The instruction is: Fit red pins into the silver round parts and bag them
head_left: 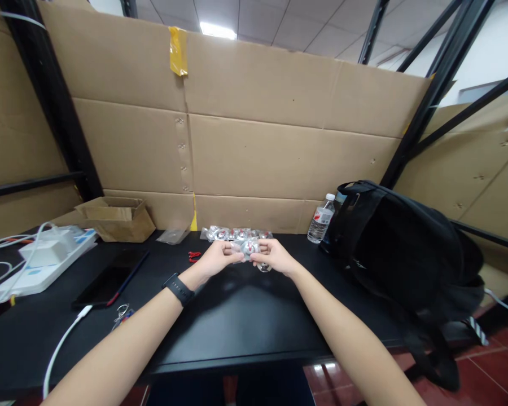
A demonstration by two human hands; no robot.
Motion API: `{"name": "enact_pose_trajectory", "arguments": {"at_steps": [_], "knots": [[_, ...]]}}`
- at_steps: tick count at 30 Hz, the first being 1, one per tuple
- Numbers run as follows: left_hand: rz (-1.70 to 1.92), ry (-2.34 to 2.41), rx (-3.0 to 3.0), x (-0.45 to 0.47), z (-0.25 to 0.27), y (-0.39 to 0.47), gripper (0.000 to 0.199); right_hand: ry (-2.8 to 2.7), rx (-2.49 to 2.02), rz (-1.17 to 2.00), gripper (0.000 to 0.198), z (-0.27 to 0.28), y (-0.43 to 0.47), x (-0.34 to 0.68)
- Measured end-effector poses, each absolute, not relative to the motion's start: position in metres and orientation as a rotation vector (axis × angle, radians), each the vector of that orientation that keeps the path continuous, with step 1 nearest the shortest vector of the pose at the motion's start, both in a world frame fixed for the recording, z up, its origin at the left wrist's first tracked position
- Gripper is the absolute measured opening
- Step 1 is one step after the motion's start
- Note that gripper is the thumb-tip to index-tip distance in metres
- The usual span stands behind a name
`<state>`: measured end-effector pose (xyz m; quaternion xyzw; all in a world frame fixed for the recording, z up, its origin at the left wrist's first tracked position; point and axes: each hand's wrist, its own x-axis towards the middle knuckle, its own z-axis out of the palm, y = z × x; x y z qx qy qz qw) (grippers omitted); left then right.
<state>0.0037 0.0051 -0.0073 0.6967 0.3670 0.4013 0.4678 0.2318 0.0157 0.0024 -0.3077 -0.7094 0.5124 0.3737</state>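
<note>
Between my two hands, above the black tabletop, is a small clear plastic packet (249, 247) with something silvery and a red mark inside. My left hand (217, 259), with a dark watch at the wrist, pinches its left side. My right hand (276, 258) grips the right side with thumb and fingers. Another shiny round item (263, 267) shows just under my right fingers; whether I hold it too, I cannot tell. Behind the hands a row of similar silvery packets (224, 233) lies along the cardboard wall. Small red pieces (193, 256) lie left of my left hand.
A cardboard box (118, 220), a white power strip (46, 259) with cables and a dark phone (112, 277) on a charging cord occupy the left. A key ring (122, 311) lies near my left forearm. On the right stand a water bottle (322, 219) and a black backpack (406, 254).
</note>
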Motion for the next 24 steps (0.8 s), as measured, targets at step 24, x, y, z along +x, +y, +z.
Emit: {"name": "enact_pose_trajectory", "arguments": {"at_steps": [24], "knots": [[0.742,1.601,2.334,-0.137,-0.008,0.051,0.020,-1.363,-1.523,0.905,0.021,-0.029,0.137,0.238]]}}
